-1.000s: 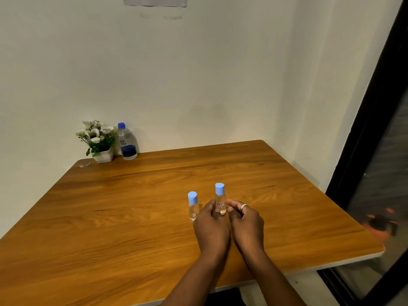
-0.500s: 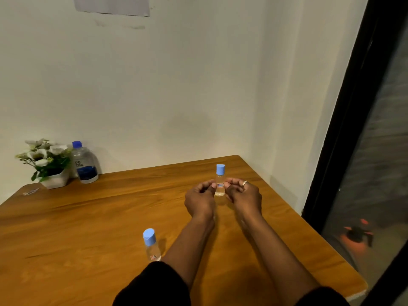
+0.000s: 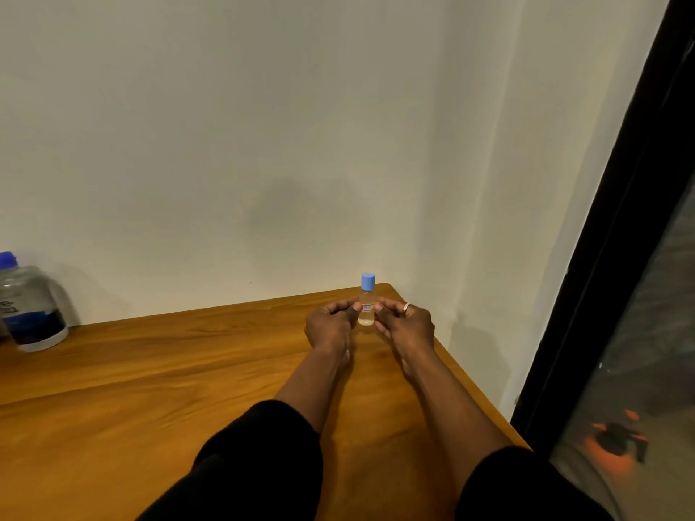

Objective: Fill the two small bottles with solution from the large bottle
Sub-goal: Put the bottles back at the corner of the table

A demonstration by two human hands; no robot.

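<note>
Small bottle (image 3: 367, 308), blue-capped, upright, pinched between left grip (image 3: 331, 327) and right grip (image 3: 406, 325) at far right corner of wooden counter (image 3: 150, 370), apparently set down. Large bottle (image 3: 30, 306) seen far left by pale wall (image 3: 263, 126).

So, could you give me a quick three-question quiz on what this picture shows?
1. True or false: the cap is off the small bottle.
2. Where does the large bottle stand? A: far left, by the wall. B: on a shelf. C: on the floor.
3. Which hand wears a ring?
Key: 1 false; 2 A; 3 the right hand.
</note>
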